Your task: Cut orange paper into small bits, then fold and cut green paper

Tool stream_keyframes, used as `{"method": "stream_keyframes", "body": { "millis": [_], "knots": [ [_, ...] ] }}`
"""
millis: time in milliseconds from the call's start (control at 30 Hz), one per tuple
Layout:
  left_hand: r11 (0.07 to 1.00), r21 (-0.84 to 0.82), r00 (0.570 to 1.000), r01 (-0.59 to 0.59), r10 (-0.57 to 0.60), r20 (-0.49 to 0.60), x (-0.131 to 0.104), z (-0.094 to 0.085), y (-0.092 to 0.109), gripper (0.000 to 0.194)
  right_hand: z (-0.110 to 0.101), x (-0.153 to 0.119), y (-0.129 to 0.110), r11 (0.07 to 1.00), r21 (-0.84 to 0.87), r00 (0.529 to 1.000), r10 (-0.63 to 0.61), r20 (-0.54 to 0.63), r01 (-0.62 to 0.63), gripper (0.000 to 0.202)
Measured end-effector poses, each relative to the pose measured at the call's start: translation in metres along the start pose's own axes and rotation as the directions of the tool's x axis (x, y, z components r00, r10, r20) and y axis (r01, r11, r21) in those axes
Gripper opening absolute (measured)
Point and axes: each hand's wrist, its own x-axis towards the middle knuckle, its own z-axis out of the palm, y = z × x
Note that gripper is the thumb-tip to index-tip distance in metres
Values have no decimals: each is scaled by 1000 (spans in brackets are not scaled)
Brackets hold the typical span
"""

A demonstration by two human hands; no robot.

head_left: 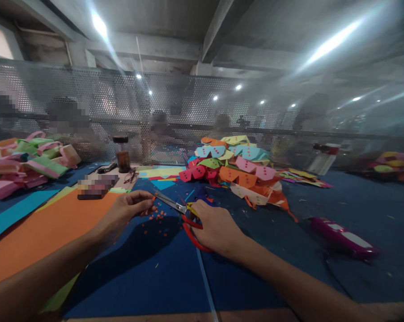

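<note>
My right hand (pixel 218 226) is closed around the red and yellow handles of a pair of scissors (pixel 170 202), whose blades point up and left. Between the fingertips of my left hand (pixel 134 205) is a small orange paper strip (pixel 154 197), close to the blade tips. Little orange paper bits (pixel 159 215) lie scattered on the blue table below the blades. Just beyond my hands rises a pile of folded, coloured paper shapes (pixel 235 167) with rows of small dots.
Orange paper sheets (pixel 70 219) and a blue sheet (pixel 17 214) lie at left. A dark phone-like object (pixel 97 185), a brown-filled bottle (pixel 123 156) and a paper heap (pixel 37 163) stand beyond. A purple device (pixel 342 237) is at right. A perforated screen (pixel 188 98) crosses the back, people behind it.
</note>
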Motion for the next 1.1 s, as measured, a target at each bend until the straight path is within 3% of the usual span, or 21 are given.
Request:
{"method": "stream_keyframes", "body": {
  "millis": [1100],
  "knots": [
    [998,59,999,-28,26,28,-1,0,-1,16,-10,-1,-6,998,67,996,1,87,-7,26]
  ]
}}
